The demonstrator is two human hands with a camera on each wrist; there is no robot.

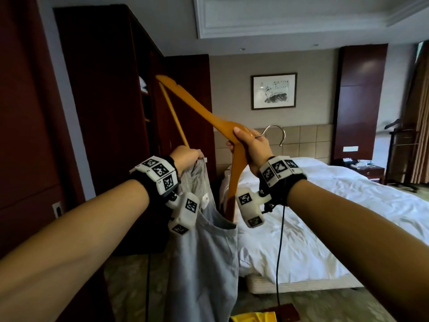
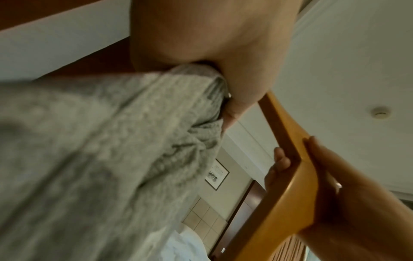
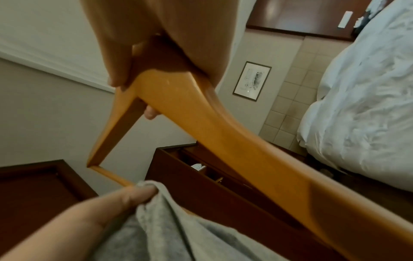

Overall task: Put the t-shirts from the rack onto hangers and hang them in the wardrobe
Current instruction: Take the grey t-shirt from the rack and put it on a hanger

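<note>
Wardrobe (image 1: 102, 101): it is standing dark red at 10 o'clock in the head view, with one door hanging open.
Bed (image 1: 325, 205): it is lying white and rumpled at 4 o'clock, just behind the hanger.
T-shirt (image 1: 204, 263): the grey t-shirt is hanging down at 6 o'clock, bunched at the top under the left hand.
Hanger (image 1: 197, 108): the wooden hanger is tilting, one arm pointing up to 11 o'clock and the other arm going down into the t-shirt's neck hole. Its metal hook (image 1: 275, 132) is sticking out toward 3 o'clock.
Left hand (image 1: 186, 155): it is squeezing the bunched top of the t-shirt in its curled fingers.
Right hand (image 1: 251, 145): it is gripping the middle of the hanger, thumb on one side and fingers on the other.
Picture (image 1: 274, 90): it is hanging on the far wall at 1 o'clock.
</note>
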